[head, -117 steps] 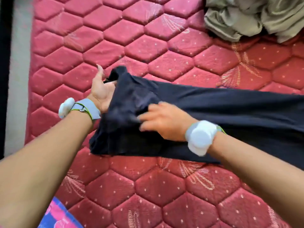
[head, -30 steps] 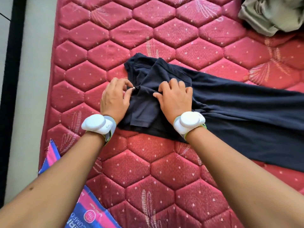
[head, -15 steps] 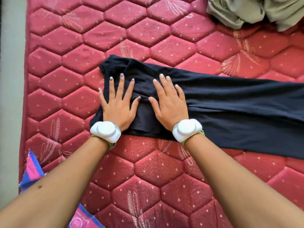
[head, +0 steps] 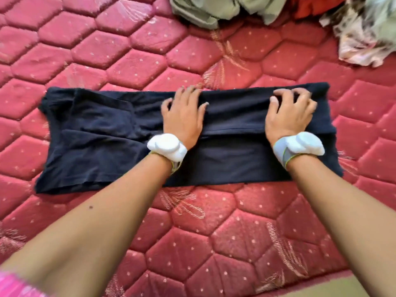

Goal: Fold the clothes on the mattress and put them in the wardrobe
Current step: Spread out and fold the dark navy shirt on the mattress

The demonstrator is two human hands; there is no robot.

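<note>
A dark navy garment [head: 102, 144] lies folded into a long band across the red quilted mattress [head: 214, 228], running left to right in the middle of the view. Its left end is wider and a little rumpled, with overlapping layers; the right part is narrower and smoother, with a lengthwise fold line between the two wrists.

The left hand [head: 184, 116] rests on the garment near its middle, palm down, its fingers [head: 188, 93] reaching to the far edge and curling slightly over it. The right hand [head: 289, 114] rests on the garment close to its right end, its fingers [head: 280, 94] bent and clawed at the far edge of the cloth, bunching it. Whether either hand truly pinches the fabric or only presses on it cannot be told. Each wrist carries a white device on a band [head: 167, 146].

At the far edge of the mattress lies a crumpled olive-grey garment [head: 203, 9], with a bit of orange-red cloth [head: 308, 5] to its right and a pale floral-patterned cloth [head: 364, 35] in the far right corner, all well apart from the navy piece.
</note>
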